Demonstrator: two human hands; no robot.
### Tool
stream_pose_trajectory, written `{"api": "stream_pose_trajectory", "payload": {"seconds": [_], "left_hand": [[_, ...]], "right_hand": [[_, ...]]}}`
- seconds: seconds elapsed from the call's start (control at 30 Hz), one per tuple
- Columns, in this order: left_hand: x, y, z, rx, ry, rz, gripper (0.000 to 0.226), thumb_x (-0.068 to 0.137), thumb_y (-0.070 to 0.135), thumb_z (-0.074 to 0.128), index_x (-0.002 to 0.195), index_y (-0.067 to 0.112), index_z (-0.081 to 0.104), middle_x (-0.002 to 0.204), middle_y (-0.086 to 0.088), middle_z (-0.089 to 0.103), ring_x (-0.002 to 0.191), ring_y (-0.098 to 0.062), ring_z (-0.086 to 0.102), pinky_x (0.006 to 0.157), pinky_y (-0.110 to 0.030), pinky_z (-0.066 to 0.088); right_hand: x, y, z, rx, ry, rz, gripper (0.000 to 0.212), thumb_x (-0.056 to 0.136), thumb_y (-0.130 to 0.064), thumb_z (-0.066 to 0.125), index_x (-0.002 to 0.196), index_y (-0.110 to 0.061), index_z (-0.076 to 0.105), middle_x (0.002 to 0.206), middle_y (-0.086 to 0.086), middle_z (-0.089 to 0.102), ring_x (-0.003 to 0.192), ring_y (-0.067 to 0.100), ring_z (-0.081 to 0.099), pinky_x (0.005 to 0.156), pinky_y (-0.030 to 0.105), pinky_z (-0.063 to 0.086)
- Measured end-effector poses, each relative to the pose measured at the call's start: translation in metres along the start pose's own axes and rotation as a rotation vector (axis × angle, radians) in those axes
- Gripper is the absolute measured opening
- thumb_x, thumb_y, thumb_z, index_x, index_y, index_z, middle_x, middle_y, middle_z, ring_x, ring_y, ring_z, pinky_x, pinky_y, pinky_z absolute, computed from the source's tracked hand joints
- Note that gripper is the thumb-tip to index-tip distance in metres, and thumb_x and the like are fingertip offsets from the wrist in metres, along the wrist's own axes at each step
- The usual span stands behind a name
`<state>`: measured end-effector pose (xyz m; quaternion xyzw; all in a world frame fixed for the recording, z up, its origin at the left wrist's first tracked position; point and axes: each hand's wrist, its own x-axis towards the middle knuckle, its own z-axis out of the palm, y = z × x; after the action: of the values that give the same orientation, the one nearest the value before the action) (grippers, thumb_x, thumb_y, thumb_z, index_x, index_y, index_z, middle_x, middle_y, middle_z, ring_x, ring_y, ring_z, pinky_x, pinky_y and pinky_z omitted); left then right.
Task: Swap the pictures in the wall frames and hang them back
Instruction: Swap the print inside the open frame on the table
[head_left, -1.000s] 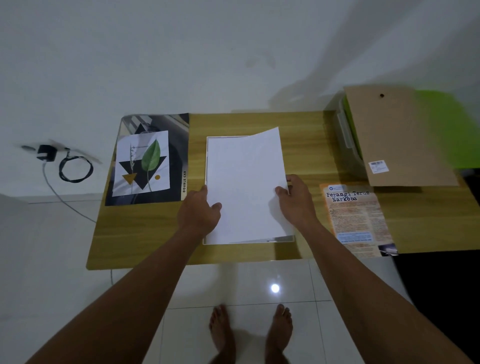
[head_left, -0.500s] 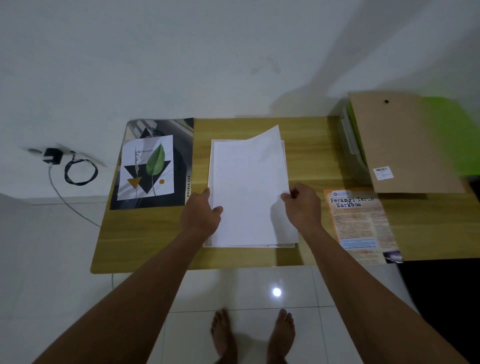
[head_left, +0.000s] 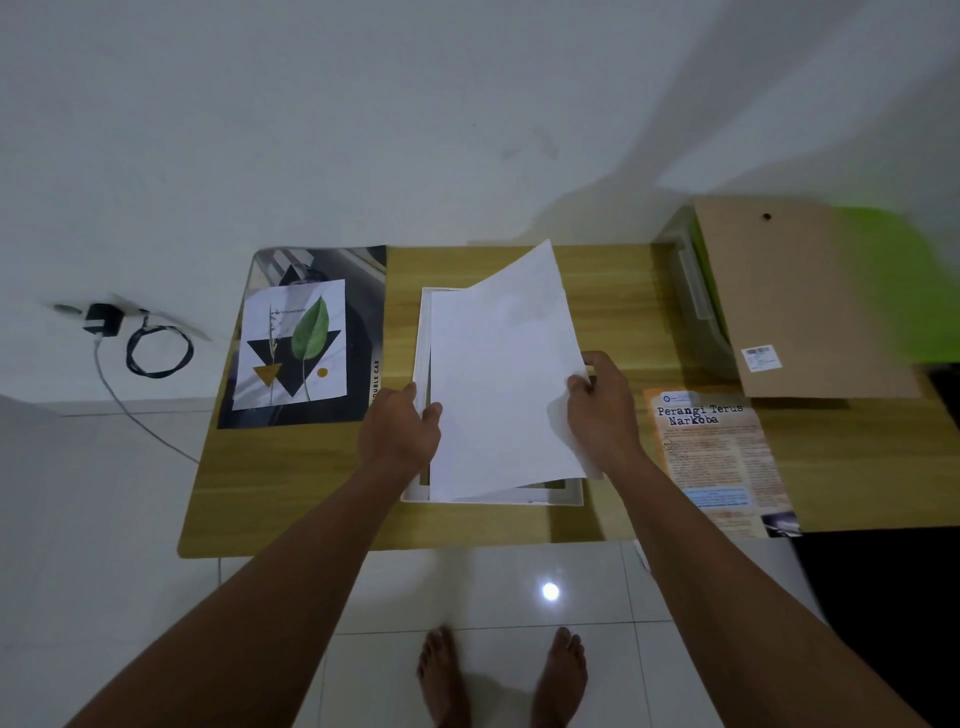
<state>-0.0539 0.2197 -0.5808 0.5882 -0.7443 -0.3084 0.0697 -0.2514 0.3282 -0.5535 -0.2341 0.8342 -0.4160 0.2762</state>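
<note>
A white picture frame (head_left: 422, 332) lies face down at the middle of the wooden table (head_left: 291, 483). Above it a white sheet of paper (head_left: 504, 374) is held blank side up, tilted and lifted off the frame's right side. My right hand (head_left: 602, 410) pinches the sheet's right edge. My left hand (head_left: 402, 431) grips the frame's left rim, thumb on the sheet's left edge. A leaf print (head_left: 291, 345) lies on a dark poster (head_left: 369, 291) at the table's left. An orange poster reading "Perangi Terus Narkoba" (head_left: 719, 457) lies at the right.
A brown backing board (head_left: 800, 296) leans over a green-lidded clear box (head_left: 698, 306) at the back right. A black charger with coiled cable (head_left: 156, 348) hangs on the wall at left. White floor tiles and my bare feet (head_left: 501, 675) are below the table's front edge.
The sheet lay nearly flat on the frame before; its right side has risen and it has turned, uncovering the frame's left and lower rim. My right hand lifted with it.
</note>
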Motion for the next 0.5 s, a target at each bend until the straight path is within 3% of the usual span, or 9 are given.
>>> {"api": "stream_pose_trajectory", "payload": {"seconds": [0.13,0.3,0.5], "left_hand": [[0.002,0.004,-0.005,-0.055,0.046,0.028,0.044,0.096,0.038,0.055,0.131,0.011,0.059,0.131,-0.012,0.06,0.121,-0.029,0.055,0.1,-0.04,0.045],[0.002,0.017,-0.012,-0.178,-0.014,-0.045,0.042,0.095,0.033,0.058,0.131,0.011,0.058,0.135,-0.01,0.058,0.121,-0.026,0.057,0.101,-0.04,0.048],[0.008,0.02,-0.013,-0.179,-0.102,-0.08,0.036,0.093,0.034,0.055,0.121,0.015,0.066,0.125,-0.004,0.066,0.104,-0.023,0.065,0.097,-0.039,0.051]], "right_hand": [[0.001,0.002,-0.004,0.165,-0.043,0.076,0.026,0.097,-0.008,0.047,0.116,-0.019,0.06,0.108,0.0,0.069,0.097,0.018,0.065,0.08,0.031,0.051],[-0.001,-0.002,-0.009,0.267,0.001,0.13,0.023,0.098,-0.01,0.049,0.115,-0.019,0.06,0.107,0.001,0.067,0.095,0.018,0.063,0.084,0.033,0.051],[-0.003,-0.008,-0.017,0.308,0.066,0.138,0.025,0.096,-0.01,0.05,0.116,-0.018,0.063,0.105,-0.001,0.067,0.09,0.012,0.063,0.072,0.027,0.049]]}}
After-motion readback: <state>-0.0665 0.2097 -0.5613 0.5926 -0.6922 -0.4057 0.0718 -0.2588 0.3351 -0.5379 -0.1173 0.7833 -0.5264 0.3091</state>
